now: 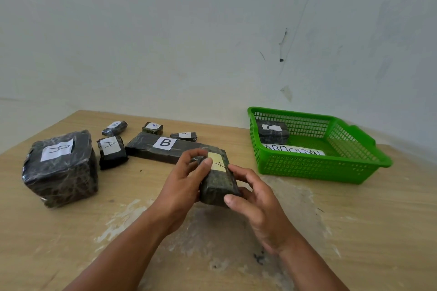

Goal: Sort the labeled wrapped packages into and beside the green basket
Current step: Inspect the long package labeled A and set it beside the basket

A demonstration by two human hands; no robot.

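We hold A package (pixel 218 186) near centre of table (pixel 354 220), left of green basket (pixel 319 170). Our left hand (pixel 186 179) wraps its left side, thumb on label (pixel 218 164); our right hand (pixel 257 205) curls round near end. Risks: slick wrap slips during handover; covered label (thumb overlaps it) gets misread, so we mis-sort.

A plain, bare room: a scuffed whitish wall (pixel 212 30) behind a worn wooden table (pixel 354 220).

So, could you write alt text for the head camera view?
The left hand and right hand grip a dark wrapped package labelled A at a wooden table. Other labelled packages lie to the left; a green basket at right holds another package.
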